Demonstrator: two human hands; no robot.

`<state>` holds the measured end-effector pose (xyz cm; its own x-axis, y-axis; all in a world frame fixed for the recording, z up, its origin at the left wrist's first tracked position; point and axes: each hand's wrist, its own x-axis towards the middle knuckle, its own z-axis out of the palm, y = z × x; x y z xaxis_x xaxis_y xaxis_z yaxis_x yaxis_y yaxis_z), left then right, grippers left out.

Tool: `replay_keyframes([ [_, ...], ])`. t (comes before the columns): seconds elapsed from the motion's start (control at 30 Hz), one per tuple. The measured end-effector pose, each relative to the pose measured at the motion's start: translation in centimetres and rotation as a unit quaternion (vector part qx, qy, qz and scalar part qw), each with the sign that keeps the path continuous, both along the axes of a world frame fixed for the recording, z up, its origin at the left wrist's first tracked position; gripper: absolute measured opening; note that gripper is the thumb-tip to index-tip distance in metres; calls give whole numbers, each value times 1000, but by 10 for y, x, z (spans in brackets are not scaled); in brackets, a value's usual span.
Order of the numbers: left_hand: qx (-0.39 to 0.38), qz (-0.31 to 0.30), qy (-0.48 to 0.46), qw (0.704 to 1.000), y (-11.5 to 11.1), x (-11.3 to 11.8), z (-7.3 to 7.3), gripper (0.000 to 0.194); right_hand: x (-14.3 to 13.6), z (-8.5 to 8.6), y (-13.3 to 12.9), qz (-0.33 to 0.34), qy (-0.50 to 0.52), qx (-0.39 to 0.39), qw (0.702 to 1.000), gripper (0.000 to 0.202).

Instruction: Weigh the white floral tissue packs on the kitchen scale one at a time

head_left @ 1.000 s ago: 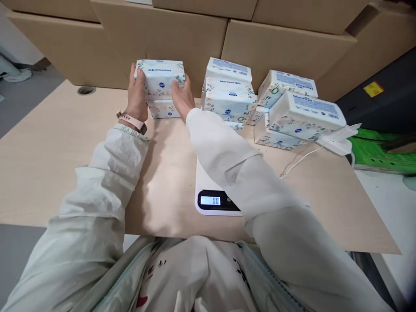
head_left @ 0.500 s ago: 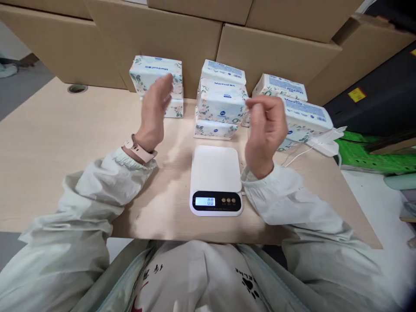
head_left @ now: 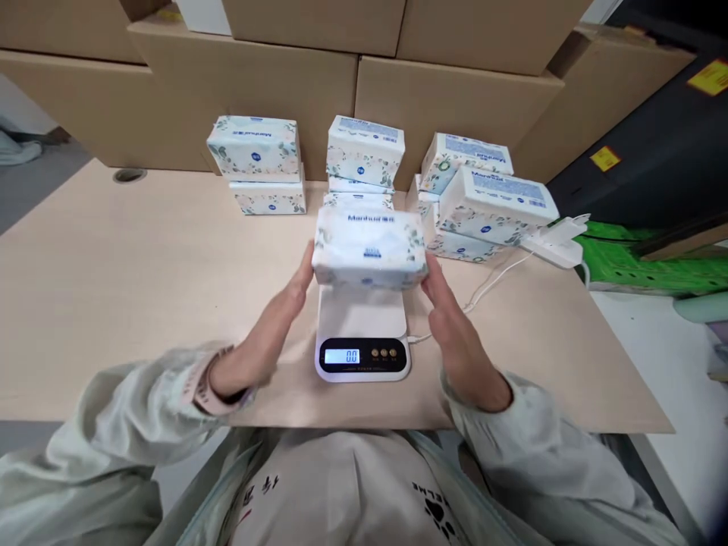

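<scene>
Between my two hands a tissue pack (head_left: 369, 243), white with a flower print, is held above the back part of a white digital scale (head_left: 364, 315). My left hand (head_left: 270, 326) presses on its left end and my right hand (head_left: 455, 326) on its right end, fingers pointing forward. The scale's display reads 0.0. Right behind the held pack stands the middle stack of tissue packs (head_left: 365, 152), its lower part partly hidden. A pale pink band is on my left wrist.
More tissue packs are stacked at the left (head_left: 255, 155) and at the right (head_left: 497, 205). A white power strip (head_left: 554, 243) with cables lies beside the right stack. Cardboard boxes (head_left: 273, 91) line the back edge. A round hole (head_left: 130, 175) is in the table's far left.
My hands have come back toward me from the stacks. The upper pack of the middle stack has come with them and is now gripped between them over the scale.
</scene>
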<state>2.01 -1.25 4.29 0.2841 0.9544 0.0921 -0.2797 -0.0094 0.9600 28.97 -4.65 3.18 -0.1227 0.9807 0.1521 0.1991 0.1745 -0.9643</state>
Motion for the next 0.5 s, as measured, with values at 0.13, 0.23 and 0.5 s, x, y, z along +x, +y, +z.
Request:
replay_keyframes([
  [0.13, 40, -2, 84, 996, -25, -9, -36, 56, 3, -37, -21, -55, 45, -16, 997, 63],
  [0.23, -34, 42, -13, 998, -10, -13, -44, 54, 6, -50, -5, -158, 173, -24, 972, 54],
  [0.5, -219, 101, -166, 956, 31, -37, -35, 71, 29, -46, 18, -218, 348, -113, 905, 56],
])
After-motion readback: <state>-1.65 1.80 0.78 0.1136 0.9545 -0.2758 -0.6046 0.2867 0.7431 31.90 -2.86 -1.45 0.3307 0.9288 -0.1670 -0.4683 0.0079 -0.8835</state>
